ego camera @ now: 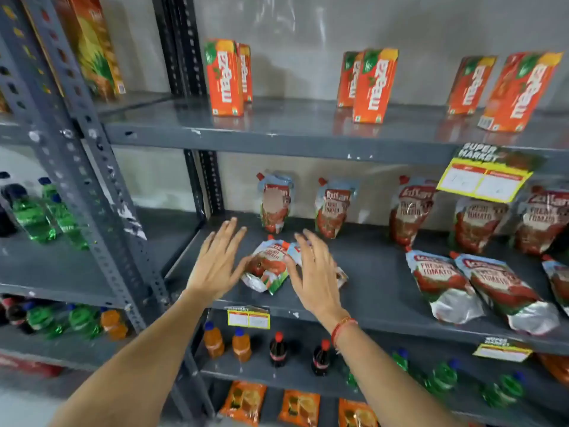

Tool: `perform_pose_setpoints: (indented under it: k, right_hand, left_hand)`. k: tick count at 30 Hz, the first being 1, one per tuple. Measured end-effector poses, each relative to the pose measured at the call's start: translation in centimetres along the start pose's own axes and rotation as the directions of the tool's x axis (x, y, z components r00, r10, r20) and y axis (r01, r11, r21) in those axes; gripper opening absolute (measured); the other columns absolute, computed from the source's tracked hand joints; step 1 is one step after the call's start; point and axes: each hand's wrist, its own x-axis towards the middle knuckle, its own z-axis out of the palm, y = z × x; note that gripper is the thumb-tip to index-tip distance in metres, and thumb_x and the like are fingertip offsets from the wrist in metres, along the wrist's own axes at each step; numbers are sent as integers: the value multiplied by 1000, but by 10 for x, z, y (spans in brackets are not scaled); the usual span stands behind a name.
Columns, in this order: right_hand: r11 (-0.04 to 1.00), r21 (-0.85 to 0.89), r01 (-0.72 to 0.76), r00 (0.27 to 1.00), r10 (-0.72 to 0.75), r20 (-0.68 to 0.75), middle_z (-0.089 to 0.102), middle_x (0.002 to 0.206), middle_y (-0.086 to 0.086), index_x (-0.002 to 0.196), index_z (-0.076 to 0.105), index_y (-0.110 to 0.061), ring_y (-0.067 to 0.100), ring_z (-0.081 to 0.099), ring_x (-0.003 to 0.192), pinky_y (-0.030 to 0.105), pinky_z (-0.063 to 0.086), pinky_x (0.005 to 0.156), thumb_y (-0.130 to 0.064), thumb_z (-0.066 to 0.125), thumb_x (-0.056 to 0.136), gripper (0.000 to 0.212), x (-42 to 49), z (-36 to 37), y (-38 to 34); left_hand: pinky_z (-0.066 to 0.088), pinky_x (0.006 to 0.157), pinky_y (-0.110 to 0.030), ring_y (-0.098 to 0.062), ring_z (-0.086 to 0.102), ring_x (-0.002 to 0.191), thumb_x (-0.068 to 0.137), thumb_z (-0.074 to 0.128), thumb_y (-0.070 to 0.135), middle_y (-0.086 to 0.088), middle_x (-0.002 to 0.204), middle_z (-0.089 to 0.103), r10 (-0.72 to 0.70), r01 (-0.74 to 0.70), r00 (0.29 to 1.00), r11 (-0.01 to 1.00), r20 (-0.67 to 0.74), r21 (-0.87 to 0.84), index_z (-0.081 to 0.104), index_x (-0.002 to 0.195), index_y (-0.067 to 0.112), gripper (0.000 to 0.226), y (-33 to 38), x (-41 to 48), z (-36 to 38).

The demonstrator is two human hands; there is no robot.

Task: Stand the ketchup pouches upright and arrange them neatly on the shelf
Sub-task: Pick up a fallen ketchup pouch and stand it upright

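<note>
Both forearms reached over the shelf (369,306) edge. My left hand (217,263) lay spread flat beside a fallen pouch (267,268); my right hand (311,269), fingers apart, covered a second pouch (340,274) beside it.

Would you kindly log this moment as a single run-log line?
left hand: open, beside lying red foil ketchup pouch | right hand: open, over second lying pouch | grey metal shelf: both pouches flat
</note>
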Motion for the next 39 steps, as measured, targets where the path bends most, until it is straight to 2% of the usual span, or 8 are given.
perform_pose_setpoints:
  k: [4,9,15,19,28,31,34,39]
  right_hand:
    - [907,114,-405,868,342,361,57,124,20,122,53,0,34,52,117,41,46,96,-41,38,95,51,-9,47,12]
    - [592,283,-754,654,634,414,64,109,31,101,61,11,43,60,103,41,46,81,-26,47,96,40,12,88,1]
    - [446,240,-862,505,717,480,65,114,28,104,65,8,40,58,110,43,49,91,-25,59,89,37,22,120,6]
    - [274,252,-928,372,642,670,67,115,20,92,66,-2,31,64,97,34,53,69,-24,67,84,23,18,121,11]
    - [-3,337,-941,220,753,620,64,121,17,114,58,0,30,65,102,32,52,77,-26,63,88,37,55,140,2]
    - [52,378,-925,286,749,598,67,117,17,106,63,-2,30,65,103,36,54,87,-26,62,89,29,57,143,5]
    - [215,511,-832,502,685,529,66,117,16,105,59,-4,29,63,104,42,52,92,-24,57,92,24,66,135,2]
    - [417,725,-549,812,470,344,63,98,4,104,50,-10,13,62,88,15,52,70,-24,53,94,17,84,115,-4]
  left_hand:
    - [27,111,-48,-30,23,143,94,33,48,-13,156,21,-350,401,907,886,233,-233,19,147,12,66,-18,10,31]
    - [36,104,-40,-37,43,129,96,39,35,-23,140,47,-447,658,743,625,498,-420,40,137,2,52,-11,54,60]
    - [47,94,-37,-34,60,110,95,44,17,-20,119,65,-406,725,680,492,610,-482,64,115,2,32,-6,54,91]
    - [51,92,-41,-33,61,102,93,49,15,-20,115,64,-361,832,545,339,757,-438,64,106,2,24,-34,41,90]
    - [46,100,-41,-33,58,114,92,49,35,-17,129,58,-401,901,404,18,823,-433,47,129,2,50,-31,62,84]
    - [48,94,-38,-33,60,108,94,46,30,-19,127,59,-441,871,409,-74,799,-486,50,127,1,44,-28,68,81]
    - [48,75,-30,-22,60,85,97,44,23,-11,116,63,-499,751,507,-145,703,-644,55,121,3,33,-32,84,75]
    - [40,55,-21,-6,52,68,98,38,22,5,82,58,-592,520,623,-176,512,-836,52,87,16,18,-29,95,50]
